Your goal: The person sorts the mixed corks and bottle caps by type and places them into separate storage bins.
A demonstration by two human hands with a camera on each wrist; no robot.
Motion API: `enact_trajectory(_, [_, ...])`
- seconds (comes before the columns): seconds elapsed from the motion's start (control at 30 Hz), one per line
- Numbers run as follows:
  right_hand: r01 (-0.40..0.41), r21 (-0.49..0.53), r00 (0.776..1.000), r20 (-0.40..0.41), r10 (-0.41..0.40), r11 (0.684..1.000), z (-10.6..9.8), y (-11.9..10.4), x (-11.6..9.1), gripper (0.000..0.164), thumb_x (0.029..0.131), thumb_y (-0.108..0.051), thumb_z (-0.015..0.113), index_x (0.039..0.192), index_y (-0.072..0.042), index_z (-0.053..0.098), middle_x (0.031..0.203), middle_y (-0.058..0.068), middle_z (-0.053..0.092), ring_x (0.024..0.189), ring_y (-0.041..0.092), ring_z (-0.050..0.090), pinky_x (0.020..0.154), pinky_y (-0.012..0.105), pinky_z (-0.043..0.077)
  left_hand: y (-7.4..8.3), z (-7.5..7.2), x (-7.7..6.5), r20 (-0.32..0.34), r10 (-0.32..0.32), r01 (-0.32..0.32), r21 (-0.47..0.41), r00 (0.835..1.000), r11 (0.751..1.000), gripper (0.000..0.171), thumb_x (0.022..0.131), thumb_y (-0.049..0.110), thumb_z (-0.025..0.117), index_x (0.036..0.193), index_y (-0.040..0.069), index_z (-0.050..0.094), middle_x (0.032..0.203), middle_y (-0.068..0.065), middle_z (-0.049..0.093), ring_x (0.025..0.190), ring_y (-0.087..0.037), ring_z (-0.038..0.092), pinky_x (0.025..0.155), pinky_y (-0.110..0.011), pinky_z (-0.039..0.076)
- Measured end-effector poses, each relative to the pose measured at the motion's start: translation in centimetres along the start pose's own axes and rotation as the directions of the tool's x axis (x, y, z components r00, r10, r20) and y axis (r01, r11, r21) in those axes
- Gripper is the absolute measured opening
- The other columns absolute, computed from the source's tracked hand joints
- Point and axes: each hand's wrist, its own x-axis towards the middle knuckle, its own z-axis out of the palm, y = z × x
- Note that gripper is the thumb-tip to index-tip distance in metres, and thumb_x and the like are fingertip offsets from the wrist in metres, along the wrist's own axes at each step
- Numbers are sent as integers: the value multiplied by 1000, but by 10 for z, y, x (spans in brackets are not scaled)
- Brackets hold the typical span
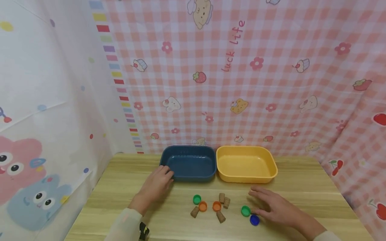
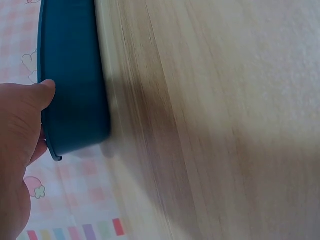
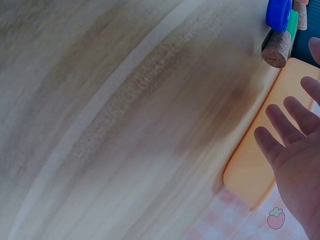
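My left hand (image 1: 158, 180) grips the left end of a dark blue plastic basin (image 1: 191, 177). In the left wrist view its thumb (image 2: 45, 92) presses the outer wall and the other fingers go behind the rim. My right hand (image 1: 277, 207) hovers at the right with fingers extended and apart, holding nothing. Closest to it are a green bottle cap (image 1: 245, 211) and a blue bottle cap (image 1: 254, 220). The right wrist view shows a cork (image 3: 276, 50) beside those caps. Whether the right thumb touches anything cannot be told.
A yellow basin (image 1: 247, 178) stands right beside the blue one. Between the hands lie another green cap (image 1: 197, 199), two orange caps (image 1: 203, 206) and several corks (image 1: 221, 217). A black-and-yellow object (image 1: 143, 231) is near the left sleeve. Patterned cloth hangs behind the wooden table (image 1: 178, 221).
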Motion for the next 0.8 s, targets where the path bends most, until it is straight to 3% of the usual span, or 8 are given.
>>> enact_trajectory(0.37, [-43,25,996,74,41,999,3,2,6,48,96,-39,71,138,-16,64,141,4,62,131,32,58,105,55,48,-2,1,0,3,-9,9,-4,1000,1000,6,92,7,75,96,8,71,87,-5,59,78,-24,52,74,-37,48])
enact_trajectory(0.8, [64,7,996,61,-64,998,12,6,5,27,96,-25,73,123,-22,70,121,-12,68,115,21,64,96,44,55,-2,0,-2,28,-14,14,10,1000,1000,8,94,9,74,102,9,71,91,-4,62,82,-24,54,78,-37,50])
